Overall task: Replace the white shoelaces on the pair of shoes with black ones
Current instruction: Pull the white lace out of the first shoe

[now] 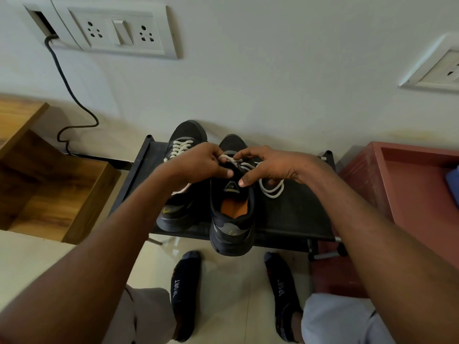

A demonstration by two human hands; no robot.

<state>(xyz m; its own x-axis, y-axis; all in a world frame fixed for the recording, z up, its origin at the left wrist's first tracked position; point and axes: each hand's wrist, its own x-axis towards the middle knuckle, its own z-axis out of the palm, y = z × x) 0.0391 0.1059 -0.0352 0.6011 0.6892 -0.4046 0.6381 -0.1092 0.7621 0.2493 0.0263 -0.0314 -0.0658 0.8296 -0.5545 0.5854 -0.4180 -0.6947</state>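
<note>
Head view: left hand and right hand both pinching white lace over black shoe (heel overhanging rack). Loose lace loops just right of right hand. Second shoe, fully laced, beyond left hand.

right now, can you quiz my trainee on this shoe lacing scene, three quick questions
1. True or false: the far shoe is already unlaced.
2. Which shoe are both hands working on? A) near shoe B) far shoe
3. What colour is the lace trailing onto the rack?

Key
1. False: its white lace is still threaded.
2. A: the left hand and right hand pinch the lace over the near shoe.
3. White.
</note>
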